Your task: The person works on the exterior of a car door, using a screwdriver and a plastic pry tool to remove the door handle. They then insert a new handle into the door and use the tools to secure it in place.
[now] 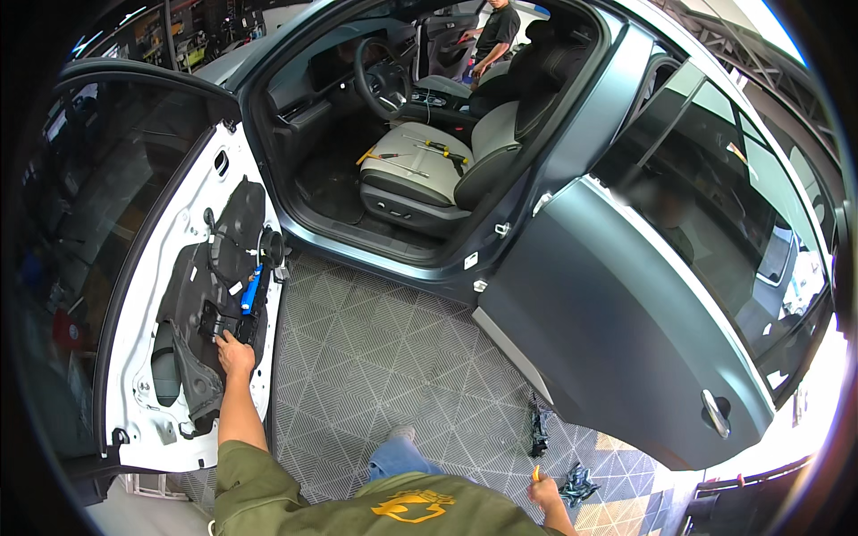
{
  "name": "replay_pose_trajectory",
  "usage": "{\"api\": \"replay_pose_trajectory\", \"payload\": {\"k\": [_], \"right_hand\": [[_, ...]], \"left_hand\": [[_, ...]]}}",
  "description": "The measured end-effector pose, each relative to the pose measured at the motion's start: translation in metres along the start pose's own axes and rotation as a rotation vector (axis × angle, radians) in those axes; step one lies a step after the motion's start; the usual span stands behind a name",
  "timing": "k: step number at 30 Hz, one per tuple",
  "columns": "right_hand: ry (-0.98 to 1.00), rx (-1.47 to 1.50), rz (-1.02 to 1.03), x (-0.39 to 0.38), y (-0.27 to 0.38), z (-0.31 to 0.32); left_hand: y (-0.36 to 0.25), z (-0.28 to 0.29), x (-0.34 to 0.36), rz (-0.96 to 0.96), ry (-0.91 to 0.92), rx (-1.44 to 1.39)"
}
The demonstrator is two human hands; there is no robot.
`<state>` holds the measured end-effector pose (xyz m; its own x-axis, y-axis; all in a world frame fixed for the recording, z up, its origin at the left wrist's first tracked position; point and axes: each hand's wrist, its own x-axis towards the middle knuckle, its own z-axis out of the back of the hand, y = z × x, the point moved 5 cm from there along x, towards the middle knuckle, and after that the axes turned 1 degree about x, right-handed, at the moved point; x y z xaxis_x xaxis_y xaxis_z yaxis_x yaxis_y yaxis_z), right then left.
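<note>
Door (pixel 143 344) exposed, liner (pixel 189 279) still on

At frame left, inner trim looks removed; the black liner remains. My left hand (pixel 235 355) meets its lower half, grip unclear; my right hand (pixel 543 491), lower right, closes around an orange piece (pixel 536 473).

The floor (pixel 384 339) is laid with grey, ribbed tiles crossed by pale lines that form triangles; at the near right, some tan tiles (pixel 612 443) interrupt the grey. At the far left, a slender grey post (pixel 168 31) stands before a dark, crowded storage area (pixel 214 40), its contents too small to identify. At the far right, an open metal roof truss (pixel 728 31) runs beneath a bright white expanse (pixel 773 22). Strong light (pixel 818 415) whitens the right margin, obscuring detail.
</note>
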<state>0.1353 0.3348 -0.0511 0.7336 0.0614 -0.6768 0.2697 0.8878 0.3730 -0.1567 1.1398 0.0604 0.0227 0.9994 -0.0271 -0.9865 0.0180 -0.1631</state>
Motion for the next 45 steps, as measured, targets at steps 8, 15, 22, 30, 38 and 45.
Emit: {"api": "replay_pose_trajectory", "payload": {"k": [8, 15, 22, 30, 38, 45], "right_hand": [[0.028, -0.16, 0.113, 0.016, 0.015, -0.006], [-0.008, 0.037, -0.008, 0.005, -0.073, -0.011], [-0.037, 0.163, -0.02, -0.012, -0.145, -0.022], [-0.236, 0.813, -0.258, -0.096, -0.317, 0.019], [-0.452, 0.9, -0.06, -0.141, -0.343, 0.133], [-0.593, 0.969, -0.032, -0.127, -0.334, 0.26]], "left_hand": [[-0.029, 0.014, 0.012, -0.135, -0.08, 0.12], [-0.07, -0.001, -0.046, -0.232, -0.256, 0.173], [-0.174, -0.173, -0.33, -0.525, 1.084, -0.226], [-0.233, -0.192, -0.631, -1.274, 1.215, 0.179], [-0.321, -0.137, -0.763, -1.373, 1.073, 0.023], [-0.441, -0.044, -0.945, -1.793, 0.86, -0.513]]}}
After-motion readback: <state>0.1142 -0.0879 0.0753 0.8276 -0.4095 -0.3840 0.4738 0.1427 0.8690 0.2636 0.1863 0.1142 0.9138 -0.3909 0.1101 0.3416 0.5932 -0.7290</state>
